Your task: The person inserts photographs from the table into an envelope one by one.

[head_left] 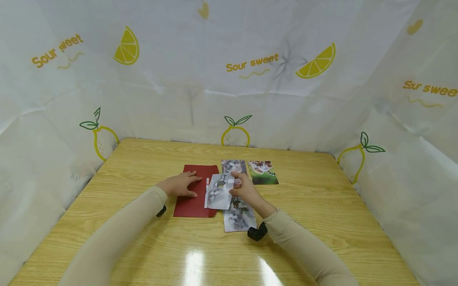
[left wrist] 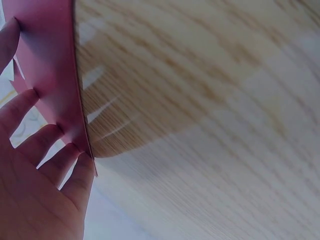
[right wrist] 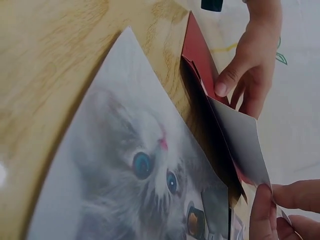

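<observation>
A red envelope [head_left: 193, 206] lies on the table, its flap side to the right. My left hand [head_left: 180, 186] rests on it with spread fingers; the left wrist view shows the fingertips on the red paper [left wrist: 52, 65]. With thumb and fingers my right hand [head_left: 247, 192] pinches the right edge of a kitten picture card [head_left: 219, 201]. This card is tilted, and its left edge is over the envelope's right part; I cannot tell whether it is inside. In the right wrist view the card's pale side [right wrist: 242, 135] stands against the red envelope [right wrist: 197, 47].
Just right of the envelope lie another kitten card [head_left: 239, 220] and, farther back, a kitten card [head_left: 230, 163]. A tiger card [head_left: 264, 176] lies to its right. The wooden table [head_left: 315, 198] is bordered by a white printed curtain [head_left: 171, 95].
</observation>
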### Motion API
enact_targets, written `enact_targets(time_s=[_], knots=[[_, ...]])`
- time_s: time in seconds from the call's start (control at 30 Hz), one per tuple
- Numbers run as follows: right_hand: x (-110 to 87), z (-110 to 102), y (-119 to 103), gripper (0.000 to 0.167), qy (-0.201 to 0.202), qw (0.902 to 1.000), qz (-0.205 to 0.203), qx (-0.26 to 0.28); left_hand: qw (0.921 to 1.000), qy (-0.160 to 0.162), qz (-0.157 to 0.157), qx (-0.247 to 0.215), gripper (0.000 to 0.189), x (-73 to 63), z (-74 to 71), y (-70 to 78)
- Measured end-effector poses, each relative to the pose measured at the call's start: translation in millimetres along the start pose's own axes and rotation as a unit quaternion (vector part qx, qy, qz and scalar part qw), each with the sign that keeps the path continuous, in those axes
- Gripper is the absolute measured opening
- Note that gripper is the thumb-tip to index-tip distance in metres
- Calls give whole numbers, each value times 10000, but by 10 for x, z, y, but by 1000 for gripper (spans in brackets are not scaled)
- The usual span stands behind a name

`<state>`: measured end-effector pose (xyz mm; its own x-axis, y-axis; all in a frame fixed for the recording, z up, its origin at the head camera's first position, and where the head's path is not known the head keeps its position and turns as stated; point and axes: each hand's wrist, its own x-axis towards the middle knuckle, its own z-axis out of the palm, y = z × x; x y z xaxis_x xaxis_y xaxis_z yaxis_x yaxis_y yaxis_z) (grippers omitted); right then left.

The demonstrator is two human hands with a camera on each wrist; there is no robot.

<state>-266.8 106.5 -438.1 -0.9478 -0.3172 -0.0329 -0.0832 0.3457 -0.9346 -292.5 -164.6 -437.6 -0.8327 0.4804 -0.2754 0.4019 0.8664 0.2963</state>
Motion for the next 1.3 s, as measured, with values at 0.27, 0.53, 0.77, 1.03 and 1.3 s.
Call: enact_targets(time_s=[0.27,0.53,0.77,1.03,1.3], knots=[[50,32,-48,69,-52,9988,375,-308,10000,0,13,37,71,4,-6,-2],[114,40,-57,70,-255,9979,578,-143,10000,-27,4,-6,70,-1,-7,10],[154,68,-88,68,-420,9964,699,-241,10000,-37,-44,2,70,4,-5,14],[201,116,-92,68,-642,9960,596,-158,10000,-50,-59,5,71,4,-10,22],[245,163,-71,70,-633,9964,509,-253,10000,-54,-75,25,71,13,-9,19]])
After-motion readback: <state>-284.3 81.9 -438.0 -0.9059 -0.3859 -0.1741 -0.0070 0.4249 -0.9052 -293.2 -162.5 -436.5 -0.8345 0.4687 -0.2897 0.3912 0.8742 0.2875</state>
